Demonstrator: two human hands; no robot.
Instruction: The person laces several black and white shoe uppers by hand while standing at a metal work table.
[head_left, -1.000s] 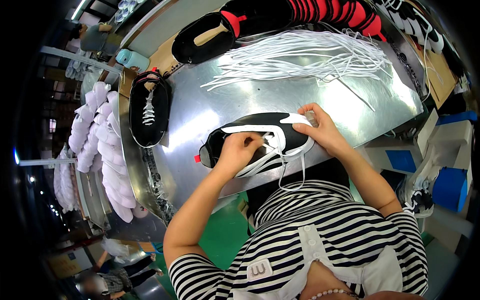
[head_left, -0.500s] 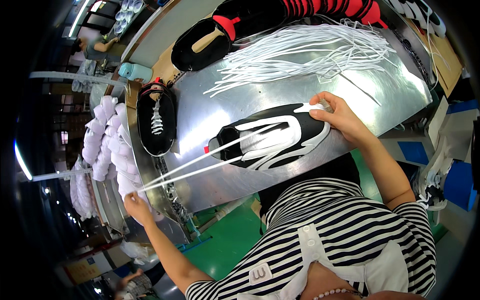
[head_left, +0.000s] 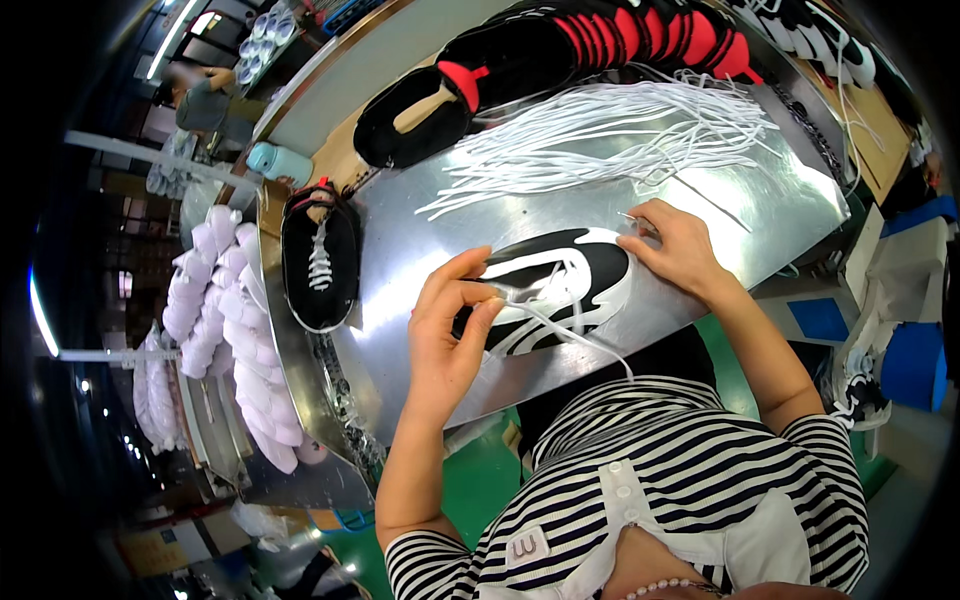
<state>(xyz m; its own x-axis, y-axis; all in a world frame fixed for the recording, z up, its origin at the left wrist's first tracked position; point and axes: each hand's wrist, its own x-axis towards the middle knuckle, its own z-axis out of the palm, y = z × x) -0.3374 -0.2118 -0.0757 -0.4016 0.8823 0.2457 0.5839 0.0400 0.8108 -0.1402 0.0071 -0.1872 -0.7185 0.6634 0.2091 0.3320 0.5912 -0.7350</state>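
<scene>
A black and white shoe upper (head_left: pixel 601 255) lies on its side along the near part of the metal table, its toe toward my right. My left hand (head_left: pixel 450 325) is closed over the collar end, and thumb and fingers pinch a white shoelace (head_left: pixel 560 332). The lace's loose end hangs past the shoe's near edge. Beside the toe, my right hand (head_left: pixel 680 245) has thumb and index finger curled toward each other around a thin, light-coloured piece, too small to name. Part of the collar is hidden behind my left hand.
A bundle of white laces (head_left: pixel 590 140) lies across the metal table (head_left: pixel 400 290). Behind it stretches a row of nested black and red uppers (head_left: pixel 610 45). One laced black upper (head_left: pixel 320 260) sits at the left edge, near a light-blue bottle (head_left: pixel 278 163). Stacked white pieces (head_left: pixel 240 330) stand farther left.
My left hand has come back from far left to the shoe, and the stretched laces have gone slack. My right hand has let go of the toe and curled its fingers beside it.
</scene>
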